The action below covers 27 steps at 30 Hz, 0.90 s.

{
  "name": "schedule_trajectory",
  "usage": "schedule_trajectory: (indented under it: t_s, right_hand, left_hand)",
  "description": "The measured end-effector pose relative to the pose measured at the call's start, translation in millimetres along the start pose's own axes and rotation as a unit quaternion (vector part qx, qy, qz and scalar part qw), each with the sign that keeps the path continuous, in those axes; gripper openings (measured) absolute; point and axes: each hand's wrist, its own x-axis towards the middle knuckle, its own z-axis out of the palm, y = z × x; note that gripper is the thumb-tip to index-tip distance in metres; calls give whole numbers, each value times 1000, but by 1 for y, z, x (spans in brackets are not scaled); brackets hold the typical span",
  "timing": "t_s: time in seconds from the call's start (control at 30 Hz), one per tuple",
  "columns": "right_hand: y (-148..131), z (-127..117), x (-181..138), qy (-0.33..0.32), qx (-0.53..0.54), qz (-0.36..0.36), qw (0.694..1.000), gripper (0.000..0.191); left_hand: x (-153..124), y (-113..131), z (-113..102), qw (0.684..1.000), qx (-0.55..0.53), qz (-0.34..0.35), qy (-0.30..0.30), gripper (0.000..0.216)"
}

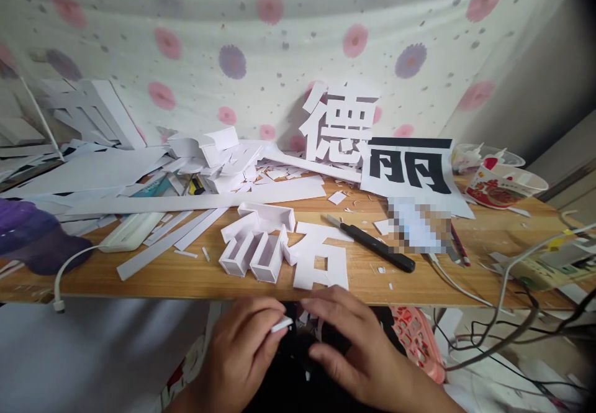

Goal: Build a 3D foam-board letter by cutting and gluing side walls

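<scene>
In front of the table's near edge, my left hand point(249, 344) pinches a small strip of white foam board point(281, 325) between thumb and fingers. My right hand point(342, 341) is beside it with thumb and fingers apart, holding nothing. Just beyond both hands lies a white foam-board character point(321, 245); its left part has raised side walls point(265, 254), while its right part is flat. A craft knife point(377, 248) with a black handle rests to the right of it, blade pointing up and left.
A cut-out white character point(342, 124) leans against the flowered curtain, near a printed character sheet point(410, 167). Foam strips point(200, 199) and offcuts cover the back left. A purple bottle point(40, 236) is at left, a paper bowl point(503, 186) and cables point(493, 332) at right. A pink basket point(419, 341) sits below.
</scene>
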Motion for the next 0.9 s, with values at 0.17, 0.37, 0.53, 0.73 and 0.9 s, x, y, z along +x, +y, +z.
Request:
schedule_trajectory:
  t_s: [0.17, 0.37, 0.53, 0.73, 0.9]
  right_hand:
    - [-8, 18, 2, 1, 97, 28, 995, 30]
    - [13, -12, 31, 22, 157, 74, 985, 6]
    - [58, -25, 77, 12, 88, 73, 993, 6]
    - [80, -6, 91, -22, 94, 52, 994, 7]
    - [83, -5, 85, -20, 98, 50, 994, 6]
  left_hand:
    - [-1, 14, 26, 991, -81, -71, -74, 16]
    - [8, 10, 19, 994, -67, -70, -42, 16]
    - [31, -11, 6, 997, 64, -4, 53, 22]
    - [50, -32, 9, 988, 146, 8, -53, 31]
    - [48, -38, 18, 982, 171, 21, -72, 35]
